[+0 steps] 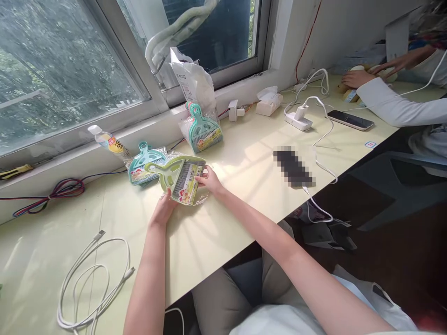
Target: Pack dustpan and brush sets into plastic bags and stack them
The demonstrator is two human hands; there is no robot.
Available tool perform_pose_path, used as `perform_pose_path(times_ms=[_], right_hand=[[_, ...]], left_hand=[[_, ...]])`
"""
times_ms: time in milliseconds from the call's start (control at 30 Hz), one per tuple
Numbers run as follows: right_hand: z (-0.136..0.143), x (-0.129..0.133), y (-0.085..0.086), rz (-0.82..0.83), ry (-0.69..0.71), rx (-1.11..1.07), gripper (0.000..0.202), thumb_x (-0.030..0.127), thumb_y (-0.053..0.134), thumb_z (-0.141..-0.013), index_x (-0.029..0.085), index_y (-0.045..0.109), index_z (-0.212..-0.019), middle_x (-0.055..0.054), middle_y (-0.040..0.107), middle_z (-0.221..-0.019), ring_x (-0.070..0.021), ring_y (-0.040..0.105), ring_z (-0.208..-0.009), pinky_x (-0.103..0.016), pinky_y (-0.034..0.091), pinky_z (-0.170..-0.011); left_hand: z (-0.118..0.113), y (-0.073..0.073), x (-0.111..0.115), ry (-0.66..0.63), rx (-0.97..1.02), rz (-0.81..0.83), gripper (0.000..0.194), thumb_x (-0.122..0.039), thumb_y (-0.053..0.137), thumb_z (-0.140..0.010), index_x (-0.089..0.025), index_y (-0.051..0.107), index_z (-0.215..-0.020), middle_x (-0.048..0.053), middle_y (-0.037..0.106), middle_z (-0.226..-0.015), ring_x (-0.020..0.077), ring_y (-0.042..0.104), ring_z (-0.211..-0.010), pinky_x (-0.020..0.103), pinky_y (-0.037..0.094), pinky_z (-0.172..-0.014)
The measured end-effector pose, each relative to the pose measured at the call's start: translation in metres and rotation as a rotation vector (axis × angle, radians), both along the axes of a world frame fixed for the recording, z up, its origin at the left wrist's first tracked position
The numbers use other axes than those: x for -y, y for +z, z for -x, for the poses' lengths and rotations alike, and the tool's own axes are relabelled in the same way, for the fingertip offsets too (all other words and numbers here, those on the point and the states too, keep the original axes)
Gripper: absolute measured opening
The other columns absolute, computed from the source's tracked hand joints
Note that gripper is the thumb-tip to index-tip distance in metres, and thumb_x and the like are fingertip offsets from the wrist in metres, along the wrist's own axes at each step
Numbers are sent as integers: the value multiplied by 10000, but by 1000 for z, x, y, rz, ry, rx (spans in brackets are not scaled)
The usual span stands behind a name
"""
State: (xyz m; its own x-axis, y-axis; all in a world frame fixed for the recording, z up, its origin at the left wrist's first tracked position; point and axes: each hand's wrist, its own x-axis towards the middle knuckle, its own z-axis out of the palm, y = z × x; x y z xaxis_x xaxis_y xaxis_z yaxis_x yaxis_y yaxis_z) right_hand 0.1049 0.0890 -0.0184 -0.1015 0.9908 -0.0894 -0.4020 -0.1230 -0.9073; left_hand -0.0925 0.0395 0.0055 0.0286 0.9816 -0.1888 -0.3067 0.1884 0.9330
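Observation:
A green mini dustpan and brush set [177,180], in clear wrapping with a printed label, is held between my two hands above the table. My left hand [163,207] grips its lower left edge, thumb on the front. At its right edge my right hand [208,179] pinches it, fingers partly over the label. Just behind lies a teal dustpan set [145,163], partly covered by the green one. More wrapped dustpan sets [202,130], teal in front, lean near the window, with a white plastic bag [195,81] behind them.
A bottle [109,140] leans by the sill. Coiled white cable [101,302] lies front left. To the right are a blurred phone [293,167], a power strip [298,122], tissues [268,101] and another phone [351,120]. Another person's hands [358,78] work at the far right.

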Motion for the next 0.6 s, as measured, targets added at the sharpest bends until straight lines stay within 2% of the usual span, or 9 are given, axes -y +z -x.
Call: perform_pose_path(times_ms=[100, 200, 300, 400, 500, 533, 600], right_hand=[[3, -3, -2, 18, 8, 14, 570, 301, 945, -670, 261, 542, -1070, 16, 711, -838, -232, 757, -838, -484, 677, -826], [8, 0, -1, -3, 48, 38, 583, 289, 961, -637, 242, 580, -1076, 2, 708, -820, -242, 755, -823, -469, 684, -796], [11, 5, 1, -31, 119, 42, 568, 262, 949, -648, 229, 605, -1098, 2, 718, -789, -232, 746, -770, -456, 687, -757], [8, 7, 3, -46, 124, 40, 531, 265, 947, -649, 229, 629, -1073, 10, 726, -758, -228, 738, -742, -466, 686, -742], [0, 7, 6, -41, 96, 4, 510, 297, 948, -651, 235, 640, -1053, 11, 736, -759, -233, 745, -769, -485, 681, -789], [-2, 7, 7, -35, 87, -24, 510, 307, 946, -658, 235, 638, -1058, 7, 743, -773, -234, 750, -786, -487, 677, -810], [-7, 6, 10, -24, 70, -95, 512, 318, 944, -665, 230, 632, -1061, -6, 760, -821, -232, 757, -815, -476, 670, -848]], left_hand=[[5, -6, -11, 147, 7, 10, 338, -466, 575, -984, -193, 700, -1139, 114, 724, -1250, 321, 605, -1313, 486, 556, -1053], [12, -12, -20, 327, 7, -26, 269, -389, 538, -989, -206, 685, -1121, 95, 707, -1299, 262, 574, -1364, 408, 522, -1108], [28, -15, -23, 439, 11, -93, 271, -363, 522, -971, -249, 650, -1180, 65, 677, -1359, 231, 562, -1379, 397, 490, -1138], [57, -11, -19, 557, -63, -122, 390, -485, 444, -983, -288, 586, -1288, 81, 620, -1434, 260, 542, -1399, 477, 494, -1121], [87, -4, -10, 680, -166, -142, 571, -670, 375, -949, -306, 504, -1370, 100, 543, -1506, 294, 443, -1478, 531, 479, -1118], [94, -2, -7, 694, -178, -165, 643, -737, 360, -919, -314, 480, -1389, 96, 522, -1522, 297, 404, -1502, 533, 467, -1130], [99, 1, -2, 607, -200, -185, 797, -863, 316, -841, -340, 421, -1433, 77, 477, -1556, 293, 325, -1541, 524, 438, -1163]])
